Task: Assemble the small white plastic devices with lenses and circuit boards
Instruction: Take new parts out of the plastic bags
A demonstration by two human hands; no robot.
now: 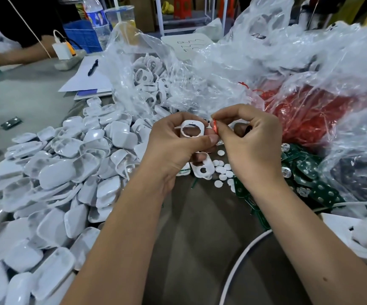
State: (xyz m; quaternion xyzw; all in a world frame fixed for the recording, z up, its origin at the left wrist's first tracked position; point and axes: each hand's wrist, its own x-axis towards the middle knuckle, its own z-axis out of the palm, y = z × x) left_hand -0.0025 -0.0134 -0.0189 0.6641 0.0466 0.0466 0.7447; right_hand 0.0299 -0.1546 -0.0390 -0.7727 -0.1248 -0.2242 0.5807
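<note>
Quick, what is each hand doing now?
Left hand: holds a white plastic frame.
Right hand: pinches a small red ring.

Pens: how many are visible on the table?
1. A black pen lies on white paper at the far left of the table. Others may be hidden under bags.

2 hands point(173, 139), 1 pen point(92, 67), 1 bottle point(96, 18).

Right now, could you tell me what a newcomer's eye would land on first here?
Probably the two hands at centre: the left hand holds a white plastic frame, while the right hand pinches a small red ring beside it. Next, the heap of white shells at left and the red-filled bag at right.
</note>
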